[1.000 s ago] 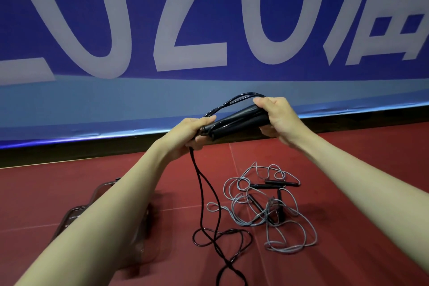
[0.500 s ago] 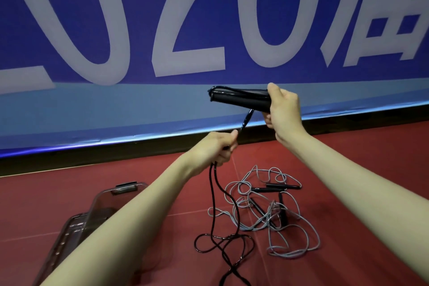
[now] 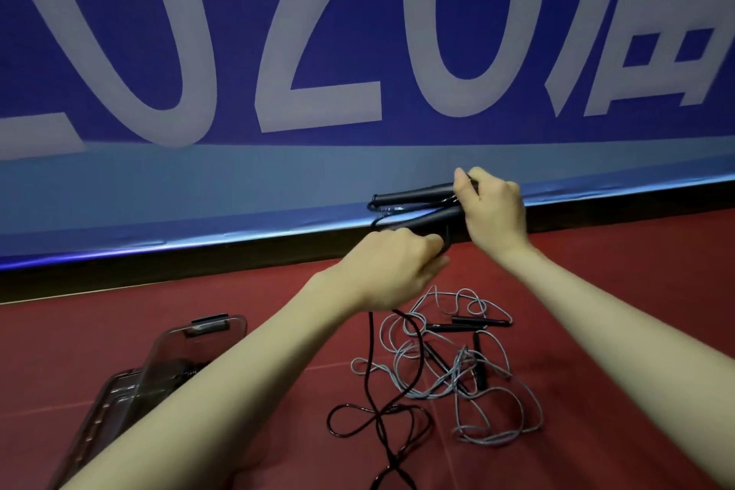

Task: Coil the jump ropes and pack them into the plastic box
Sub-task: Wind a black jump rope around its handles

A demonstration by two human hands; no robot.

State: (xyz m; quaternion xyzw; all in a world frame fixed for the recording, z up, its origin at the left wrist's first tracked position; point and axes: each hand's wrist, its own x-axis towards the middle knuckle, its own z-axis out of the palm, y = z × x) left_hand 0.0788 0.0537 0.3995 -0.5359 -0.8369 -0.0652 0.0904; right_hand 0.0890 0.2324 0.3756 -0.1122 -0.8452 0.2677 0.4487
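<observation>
My right hand grips the two black handles of a black jump rope, held level in the air and pointing left. Just below, my left hand curls round the black cord, which hangs down and loops on the red floor. A tangle of grey jump ropes with black handles lies on the floor to the right of the black loops. The clear plastic box sits at lower left, partly hidden by my left forearm.
A transparent lid or tray lies against the box's left side. A blue banner with large pale characters fills the wall behind, ending at a dark baseboard. Red floor stretches to the right.
My left hand rose with the cord to just under the handles. My right hand shifted the handles slightly lower and level. The view tilted, showing more of the box.
</observation>
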